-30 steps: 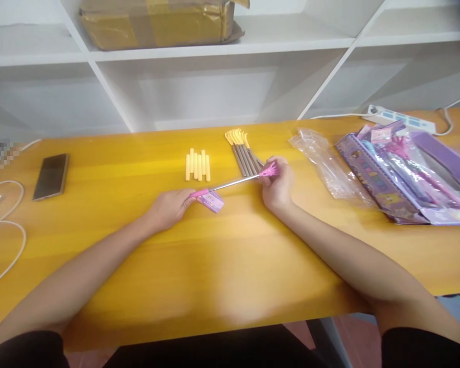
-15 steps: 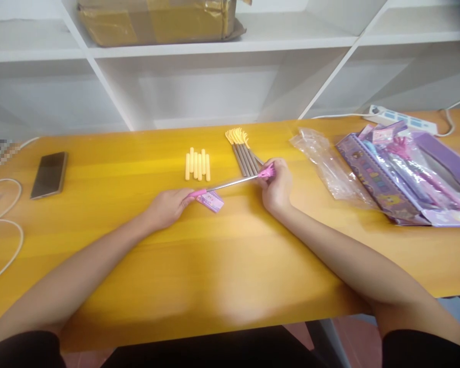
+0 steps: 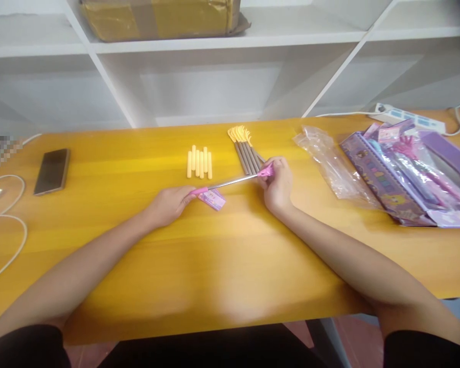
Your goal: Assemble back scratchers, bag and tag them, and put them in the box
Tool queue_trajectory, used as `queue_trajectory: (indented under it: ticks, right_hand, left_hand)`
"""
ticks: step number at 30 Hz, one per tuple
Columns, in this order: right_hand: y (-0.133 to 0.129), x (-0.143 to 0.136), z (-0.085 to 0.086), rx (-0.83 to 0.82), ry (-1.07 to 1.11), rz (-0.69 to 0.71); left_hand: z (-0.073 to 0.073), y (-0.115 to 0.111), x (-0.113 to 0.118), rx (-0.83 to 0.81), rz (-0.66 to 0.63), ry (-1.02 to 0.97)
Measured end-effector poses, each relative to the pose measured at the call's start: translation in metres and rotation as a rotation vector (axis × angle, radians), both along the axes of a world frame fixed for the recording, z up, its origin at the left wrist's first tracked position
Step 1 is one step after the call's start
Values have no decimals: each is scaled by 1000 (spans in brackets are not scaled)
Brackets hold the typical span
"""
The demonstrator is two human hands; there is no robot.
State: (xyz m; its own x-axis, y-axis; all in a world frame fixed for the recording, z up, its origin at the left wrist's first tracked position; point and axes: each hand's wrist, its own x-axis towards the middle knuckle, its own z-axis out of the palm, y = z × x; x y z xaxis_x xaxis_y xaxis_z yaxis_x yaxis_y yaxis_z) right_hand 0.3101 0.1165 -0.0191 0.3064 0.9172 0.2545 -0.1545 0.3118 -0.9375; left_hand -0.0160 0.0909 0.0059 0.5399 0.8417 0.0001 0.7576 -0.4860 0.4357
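On yellow wooden table (image 3: 222, 255), my left hand (image 3: 170, 202) and right hand (image 3: 278, 186) gripped extended pink-handled metal back-scratcher (image 3: 233, 182); six yellow-headed scratchers (image 3: 245, 151) lay finished, more remained packed in purple box (image 3: 406, 174)

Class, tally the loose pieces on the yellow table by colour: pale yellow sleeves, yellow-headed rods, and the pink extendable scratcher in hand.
Pale yellow sleeves: 5
Yellow-headed rods: 5
Pink scratcher: 1
Total: 11

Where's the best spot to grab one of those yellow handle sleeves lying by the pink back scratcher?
Judging by pose, pinch the rightmost yellow sleeve across its middle from above, coming from the right: it lies flat, its right side is open, and its neighbours crowd the left.
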Motion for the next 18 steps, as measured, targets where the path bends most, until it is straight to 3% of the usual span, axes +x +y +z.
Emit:
queue_trajectory:
  ticks: [18]
  right_hand:
    - [-2, -1, -1, -9, -27, 126]
  left_hand:
    - [-2, 0, 0, -11, 21, -48]
